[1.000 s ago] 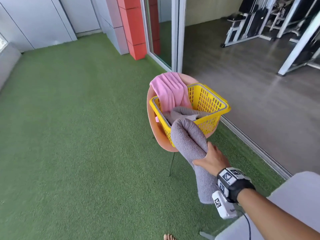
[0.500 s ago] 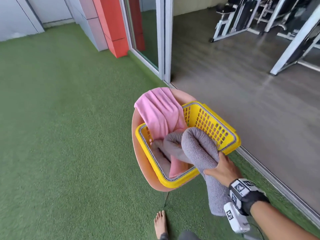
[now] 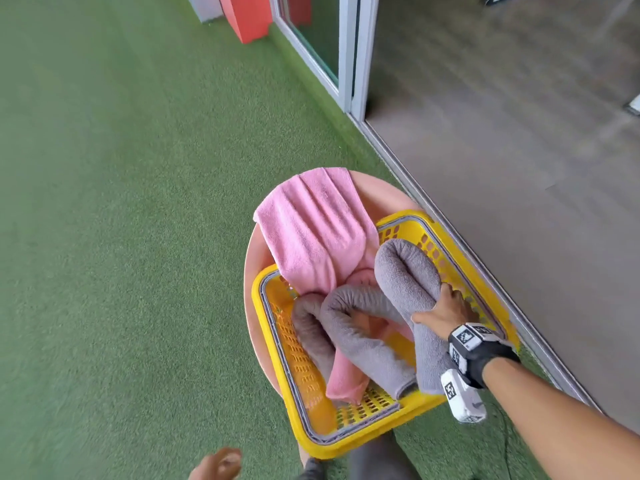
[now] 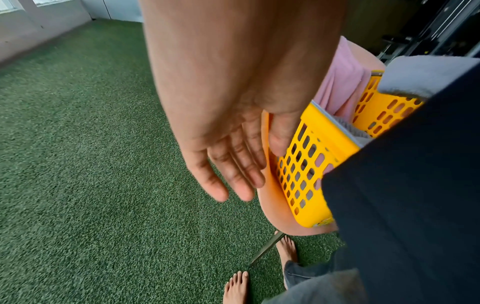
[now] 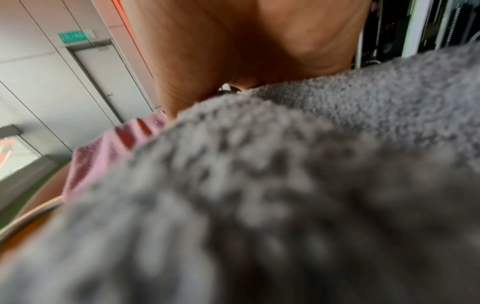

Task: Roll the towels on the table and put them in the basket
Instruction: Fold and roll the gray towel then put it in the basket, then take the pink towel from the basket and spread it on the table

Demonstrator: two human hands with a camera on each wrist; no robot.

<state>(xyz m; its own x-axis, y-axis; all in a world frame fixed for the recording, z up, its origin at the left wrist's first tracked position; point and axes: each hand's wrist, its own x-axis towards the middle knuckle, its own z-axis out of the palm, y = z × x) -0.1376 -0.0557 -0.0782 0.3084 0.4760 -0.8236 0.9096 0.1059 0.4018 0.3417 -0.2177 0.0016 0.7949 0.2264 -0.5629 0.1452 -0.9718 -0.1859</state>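
While the right hand (image 3: pixel 441 311) grips a rolled grey towel (image 3: pixel 403 271) bent over the basket (image 3: pixel 273 303), its lower end hangs inside by the near wall. A second grey roll (image 3: pixel 360 337) and a pink towel (image 3: pixel 311 233) lie in the basket, which sits on a pink chair (image 3: pixel 251 271). The left hand (image 4: pixel 228 144) hangs beside it, fingers straight, holding nothing.

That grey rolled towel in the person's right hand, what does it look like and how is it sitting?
The grey towel is thick, fluffy terry, rolled into a long sausage and bent double over the yellow basket. The right hand grips it near the middle; its folded end rises above the rim, its lower end hangs at the basket's near side. It lies against another grey roll and beside a pink towel.
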